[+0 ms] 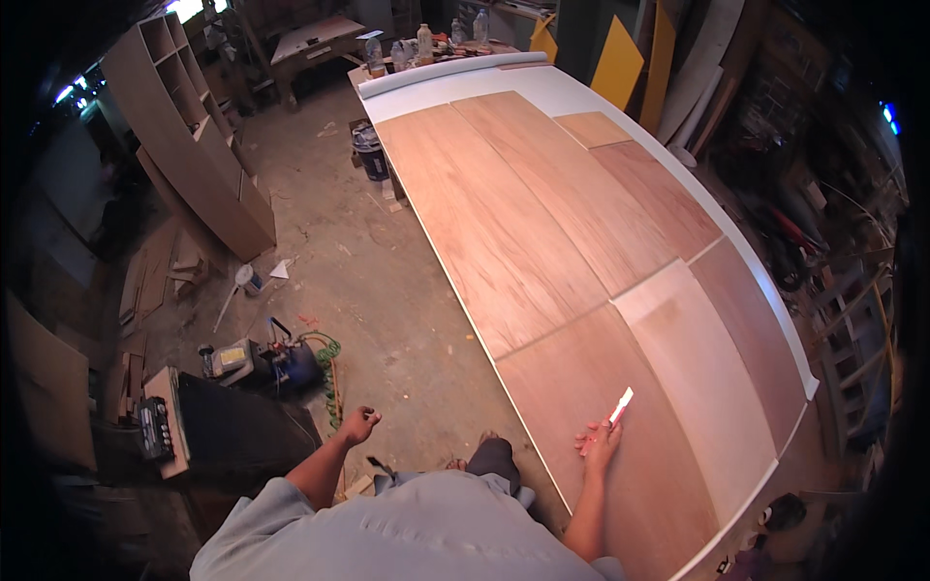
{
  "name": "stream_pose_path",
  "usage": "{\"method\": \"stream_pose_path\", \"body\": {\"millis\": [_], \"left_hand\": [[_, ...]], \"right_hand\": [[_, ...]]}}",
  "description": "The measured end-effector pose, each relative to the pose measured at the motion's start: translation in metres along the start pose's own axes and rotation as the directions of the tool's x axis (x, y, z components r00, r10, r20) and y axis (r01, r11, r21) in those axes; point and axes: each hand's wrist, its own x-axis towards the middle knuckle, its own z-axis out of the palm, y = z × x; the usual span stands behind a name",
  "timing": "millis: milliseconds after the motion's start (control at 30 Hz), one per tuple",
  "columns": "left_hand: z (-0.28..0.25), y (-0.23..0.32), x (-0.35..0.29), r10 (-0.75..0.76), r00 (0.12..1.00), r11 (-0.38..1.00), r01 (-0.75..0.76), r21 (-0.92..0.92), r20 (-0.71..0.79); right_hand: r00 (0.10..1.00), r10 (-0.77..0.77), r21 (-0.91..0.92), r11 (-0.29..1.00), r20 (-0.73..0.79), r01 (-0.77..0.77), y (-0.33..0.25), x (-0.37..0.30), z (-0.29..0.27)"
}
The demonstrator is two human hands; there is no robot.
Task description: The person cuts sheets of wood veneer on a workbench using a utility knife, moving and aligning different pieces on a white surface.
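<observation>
My right hand (599, 443) is closed around a red-handled utility knife (618, 409), its pale blade end pointing up and away from me. The hand is just over the near wood panel (581, 358); I cannot tell whether it touches the surface. Several thin wood panels lie edge to edge on a white sheet (542, 82), which is rolled up at its far end. One paler panel (693, 339) lies to the right of the near one. My left hand (359, 426) hangs empty over the floor, away from the table, its fingers loosely curled and slightly apart.
Bottles (424, 44) crowd the table's far end. A dark bucket (368, 150) stands beside its left edge. On the left are a tall wooden shelf unit (194, 126), an air compressor (291, 353) with a green coiled hose, and a dark box (242, 416). Yellow boards (618, 63) lean at the back.
</observation>
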Motion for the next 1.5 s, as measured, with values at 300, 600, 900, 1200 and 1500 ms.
{"method": "stream_pose_path", "body": {"millis": [300, 600, 900, 1200, 1500], "left_hand": [[-0.04, -0.023, 0.126, -0.019, 0.965, 0.997, 0.0, 0.075, 0.261], [-0.159, 0.203, 0.237, 0.47, 0.852, 0.836, -0.514, 0.194, 0.23], [-0.139, 0.512, 0.336, 0.814, 0.145, -0.005, -0.967, 0.256, 0.563], [-0.036, 0.645, 0.357, 0.671, 0.151, -0.158, -0.927, 0.339, 0.726], [-0.017, 0.66, 0.372, 0.548, 0.287, -0.078, -0.918, 0.389, 0.786]], "right_hand": [[0.982, 0.019, 0.14, 0.99, -0.187, 0.008, -0.032, 0.131, 0.145], [0.908, -0.037, 0.005, 0.999, -0.417, 0.043, -0.094, 0.264, 0.193], [0.765, -0.153, -0.284, 0.958, -0.625, -0.041, -0.118, 0.372, 0.203], [0.718, -0.231, -0.62, 0.708, -0.656, -0.339, -0.177, 0.496, 0.123], [0.77, -0.141, -0.628, 0.677, -0.622, -0.383, -0.2, 0.52, 0.124]]}}
